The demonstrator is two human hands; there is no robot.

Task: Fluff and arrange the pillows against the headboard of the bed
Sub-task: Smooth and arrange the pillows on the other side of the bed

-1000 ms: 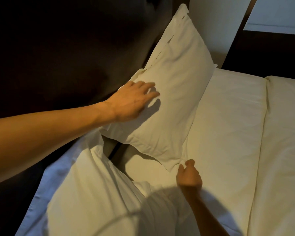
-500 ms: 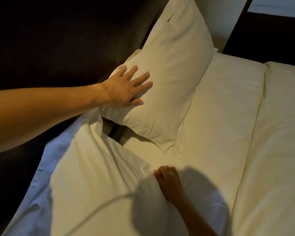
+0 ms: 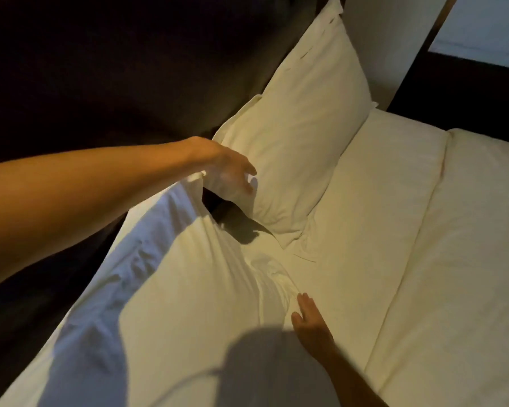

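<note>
Between pillows (image 3: 300,160), left hand (image 3: 232,174) spread.

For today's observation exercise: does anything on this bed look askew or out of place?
Yes. The far pillow leans neatly against the dark headboard, but the near pillow lies slumped and creased, with a shadowed gap between them. The sheet is puckered below the far pillow's corner.

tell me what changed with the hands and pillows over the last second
The left hand came off the face of the far pillow and dropped to its lower corner, above the near pillow; it is blurred, so any grip is unclear. The right hand let go of the near pillow's edge, which it clutched half a second ago, and now lies open beside it. The far pillow kept leaning on the headboard.
</note>
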